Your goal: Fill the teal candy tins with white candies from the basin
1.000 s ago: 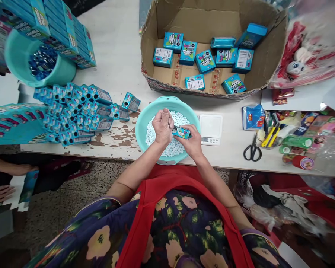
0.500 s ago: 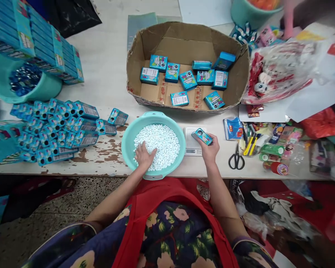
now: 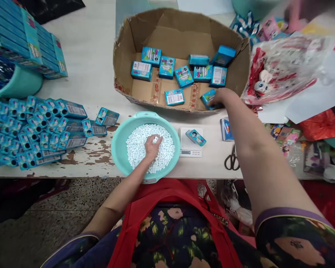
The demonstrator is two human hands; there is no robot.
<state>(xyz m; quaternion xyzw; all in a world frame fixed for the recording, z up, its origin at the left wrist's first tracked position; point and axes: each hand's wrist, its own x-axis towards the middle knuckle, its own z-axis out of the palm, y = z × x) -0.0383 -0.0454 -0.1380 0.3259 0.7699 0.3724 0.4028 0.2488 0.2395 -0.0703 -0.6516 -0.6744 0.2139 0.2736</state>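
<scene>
My left hand [image 3: 153, 146] rests in a teal basin [image 3: 116, 147] full of small white tablets [image 3: 136, 149], its fingers curled round some of them. My right hand [image 3: 222, 97] reaches over the front wall of a cardboard carton [image 3: 184, 35] and closes on a small blue box [image 3: 207, 99] lying inside. Several more of these blue boxes lie on the carton floor. One small blue box [image 3: 195, 137] lies on a white scale [image 3: 186, 150] just right of the basin.
A pile of open small blue boxes [image 3: 44, 126] lies left of the basin, with stacked flat blue packs [image 3: 25, 41] and a teal tub [image 3: 19, 87] behind. Scissors [image 3: 231, 162], packets and a plastic bag with a toy [image 3: 279, 70] crowd the right. The table edge runs near me.
My right hand set the small blue box on the scale, let go and reached up into the carton. My left hand went down into the tablets and slid further in.
</scene>
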